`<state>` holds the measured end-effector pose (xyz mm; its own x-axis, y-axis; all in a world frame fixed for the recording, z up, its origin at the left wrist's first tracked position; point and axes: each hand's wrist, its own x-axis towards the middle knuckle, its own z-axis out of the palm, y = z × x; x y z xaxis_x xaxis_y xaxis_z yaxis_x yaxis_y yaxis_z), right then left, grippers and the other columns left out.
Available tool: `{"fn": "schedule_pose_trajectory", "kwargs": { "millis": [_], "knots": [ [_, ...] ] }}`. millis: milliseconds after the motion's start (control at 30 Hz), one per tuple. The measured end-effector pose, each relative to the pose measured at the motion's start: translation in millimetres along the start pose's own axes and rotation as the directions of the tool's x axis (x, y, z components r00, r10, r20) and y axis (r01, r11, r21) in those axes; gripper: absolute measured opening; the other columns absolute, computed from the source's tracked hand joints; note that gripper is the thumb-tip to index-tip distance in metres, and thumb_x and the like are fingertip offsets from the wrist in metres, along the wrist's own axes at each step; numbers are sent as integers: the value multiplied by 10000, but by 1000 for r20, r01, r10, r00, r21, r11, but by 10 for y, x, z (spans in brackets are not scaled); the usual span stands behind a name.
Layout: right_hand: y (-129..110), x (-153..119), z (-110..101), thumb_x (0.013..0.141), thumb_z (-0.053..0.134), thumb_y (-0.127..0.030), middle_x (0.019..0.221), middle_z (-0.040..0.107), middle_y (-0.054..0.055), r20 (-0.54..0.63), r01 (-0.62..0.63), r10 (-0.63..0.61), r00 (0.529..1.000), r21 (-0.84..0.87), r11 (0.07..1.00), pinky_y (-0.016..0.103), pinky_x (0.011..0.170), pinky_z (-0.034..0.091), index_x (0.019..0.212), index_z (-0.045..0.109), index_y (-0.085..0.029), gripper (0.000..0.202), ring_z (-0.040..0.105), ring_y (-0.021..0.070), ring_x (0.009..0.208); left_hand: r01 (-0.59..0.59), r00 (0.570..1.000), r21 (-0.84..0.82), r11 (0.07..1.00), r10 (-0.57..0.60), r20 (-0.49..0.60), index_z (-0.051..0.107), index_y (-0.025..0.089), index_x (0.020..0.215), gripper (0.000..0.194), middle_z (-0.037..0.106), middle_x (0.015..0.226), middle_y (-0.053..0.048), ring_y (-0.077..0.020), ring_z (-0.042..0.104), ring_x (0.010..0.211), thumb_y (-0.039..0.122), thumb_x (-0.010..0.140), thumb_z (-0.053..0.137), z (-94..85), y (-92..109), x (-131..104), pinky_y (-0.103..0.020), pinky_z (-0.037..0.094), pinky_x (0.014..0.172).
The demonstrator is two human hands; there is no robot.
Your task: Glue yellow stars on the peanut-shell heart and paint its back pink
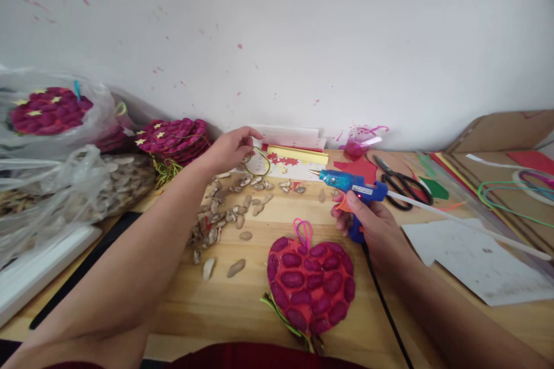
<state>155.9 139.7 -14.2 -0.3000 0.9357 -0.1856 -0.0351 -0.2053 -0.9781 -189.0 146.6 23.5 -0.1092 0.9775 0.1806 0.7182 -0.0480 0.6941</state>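
Note:
My right hand (361, 219) grips a blue glue gun (352, 184), its metal nozzle pointing left and a long glue stick trailing from the back. Fingers partly curled, my left hand (236, 147) is at a thin yellow-green loop (262, 173), which hangs from or lies against the fingers. Below the glue gun lies a red heart shape (311, 285) covered with purple-pink shells, with a pink cord loop on top and green strands at its lower left. Loose peanut shells (216, 219) are scattered below my left hand.
A stack of purple shell pieces (179, 141) and plastic bags (82, 184) stand at left. White paper with red and yellow cutouts (298, 168) lies at the back. Black scissors (400, 181), red paper (359, 170), a pink-stained cup (357, 144) and cardboard (497, 138) are at right.

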Motion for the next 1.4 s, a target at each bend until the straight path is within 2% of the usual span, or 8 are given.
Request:
{"fn": "schedule_pose_trajectory", "kwargs": {
  "millis": [100,200,333,467,700,800,1000,1400],
  "knots": [
    [0,7,-11,742,834,-710,728,728,29,8,-6,6,1000,-10,1000,218,503,463,833,748,-190,535,608,113,565,42,993,-140,989,-56,-102,676,195,1118,337,584,819,4,-158,666,760,90,822,551,-109,-63,14,-276,536,739],
    [3,10,-22,745,835,-706,730,727,36,11,-11,12,1000,-22,1000,221,500,463,827,749,-186,533,609,116,568,110,973,-130,985,-134,-190,689,202,1098,288,647,827,-20,-174,685,767,112,856,561,-233,-103,27,-289,559,743],
    [-3,3,-24,745,837,-702,739,724,39,10,-11,12,1000,-35,999,226,502,477,846,757,-186,532,613,122,576,229,909,59,972,-192,-371,724,210,999,246,719,839,-44,-213,674,768,110,856,551,-354,-176,72,-332,561,758],
    [-6,0,-22,739,843,-700,755,722,36,-2,-21,21,1000,-22,1000,225,500,489,871,763,-188,535,618,122,576,272,883,362,892,-82,-463,756,218,912,244,765,935,-88,-281,681,913,107,831,555,-348,-291,127,-397,537,895],
    [1,12,-25,755,832,-700,744,724,32,16,-12,13,1000,-34,999,211,498,482,841,760,-187,525,614,112,577,144,948,742,655,123,-293,769,167,1220,467,718,1285,-186,-351,632,1143,57,846,512,-143,-213,68,-466,499,990],
    [-2,20,-17,753,832,-702,728,723,30,17,-12,13,1000,-28,1000,211,496,474,841,761,-186,529,609,111,569,53,972,776,628,145,-184,784,131,1202,401,761,1141,-203,-376,609,1137,114,914,505,-35,-23,53,-501,484,983],
    [-6,37,-25,735,851,-689,726,735,41,25,-38,38,999,-14,999,234,500,477,828,757,-186,520,608,121,556,-131,990,649,750,60,131,835,224,914,188,815,1007,-104,-330,627,1080,256,890,651,233,183,81,-450,468,947],
    [-11,34,-42,743,845,-688,741,738,36,27,-58,59,998,-36,998,233,516,486,823,750,-189,515,614,118,569,-106,991,578,809,40,126,789,219,838,148,814,968,-107,-352,622,1079,220,858,643,329,104,36,-493,430,971]
  ]
}}
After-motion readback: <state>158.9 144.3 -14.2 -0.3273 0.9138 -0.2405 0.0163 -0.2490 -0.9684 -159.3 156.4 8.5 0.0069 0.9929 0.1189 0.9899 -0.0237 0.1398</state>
